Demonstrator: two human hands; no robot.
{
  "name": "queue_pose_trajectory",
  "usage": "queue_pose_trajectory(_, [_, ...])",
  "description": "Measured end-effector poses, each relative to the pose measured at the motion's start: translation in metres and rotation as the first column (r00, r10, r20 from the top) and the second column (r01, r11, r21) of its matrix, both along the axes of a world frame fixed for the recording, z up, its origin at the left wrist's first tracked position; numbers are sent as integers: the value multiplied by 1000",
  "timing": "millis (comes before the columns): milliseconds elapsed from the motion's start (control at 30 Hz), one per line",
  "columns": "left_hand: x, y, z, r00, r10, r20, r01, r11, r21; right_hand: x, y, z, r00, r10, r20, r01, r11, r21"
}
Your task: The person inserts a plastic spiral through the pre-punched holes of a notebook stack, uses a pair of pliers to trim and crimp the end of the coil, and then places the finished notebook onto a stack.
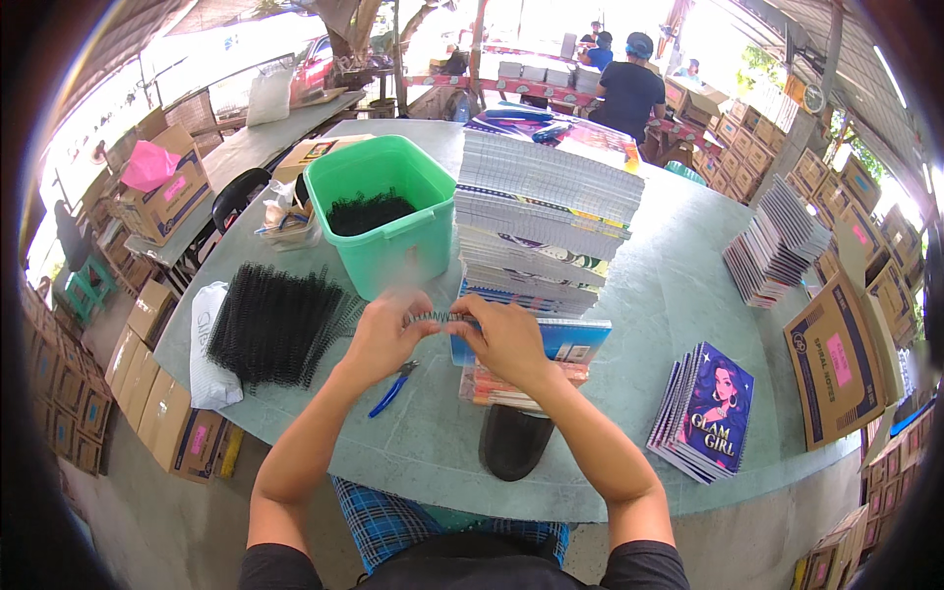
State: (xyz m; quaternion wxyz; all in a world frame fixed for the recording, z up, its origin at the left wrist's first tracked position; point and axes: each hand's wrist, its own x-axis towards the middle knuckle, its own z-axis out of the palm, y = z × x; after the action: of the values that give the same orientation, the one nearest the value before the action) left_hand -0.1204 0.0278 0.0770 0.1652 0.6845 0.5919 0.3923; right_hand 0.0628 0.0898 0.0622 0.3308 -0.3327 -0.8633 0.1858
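Note:
Between my two hands stretches a dark spiral binding coil (433, 318), held level in front of the green bucket. My left hand (382, 339) pinches its left end, and my right hand (500, 339) grips the other end. Just below my right hand lies a blue-covered notebook (580, 341) on a small pile with orange-edged covers (477, 385). Behind it rises a tall stack of unbound notebooks (541, 216). A heap of black coils (275, 324) lies to the left, and more coils (369, 213) fill part of the green bucket (393, 258). Blue-handled pliers (393, 390) rest below my left hand.
A black rounded object (515, 442) sits near the table's front edge. Bound notebooks with purple covers (703, 413) lie at right, with another notebook stack (777, 241) farther back. An open carton (836, 359) stands at the right edge. Other people (632, 93) sit in the background.

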Motion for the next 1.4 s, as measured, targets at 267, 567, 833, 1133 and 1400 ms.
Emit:
queue_pose_trajectory(267, [56, -25, -43, 857, 138, -497, -71, 986, 152, -1, 3, -2, 997, 66, -35, -62, 993, 100])
queue_pose_trajectory(567, [56, -43, -54, 991, 48, 122, -57, 996, 65, 55, 4, -9, 979, -191, 69, 159, 931, 328])
queue_pose_trajectory(833, [17, -37, -3, 980, 149, -134, -107, 955, 276, 55, -4, -12, 995, -98, -20, 100, 946, 309])
queue_pose_trajectory(1133, [20, -33, -2, 960, 279, 29, -250, 802, 543, 54, -3, -12, 991, -127, 51, 99, 922, 375])
queue_pose_trajectory(1400, [27, -25, 15, 979, 180, 98, -204, 809, 552, 56, -7, -15, 981, -181, 76, 132, 895, 426])
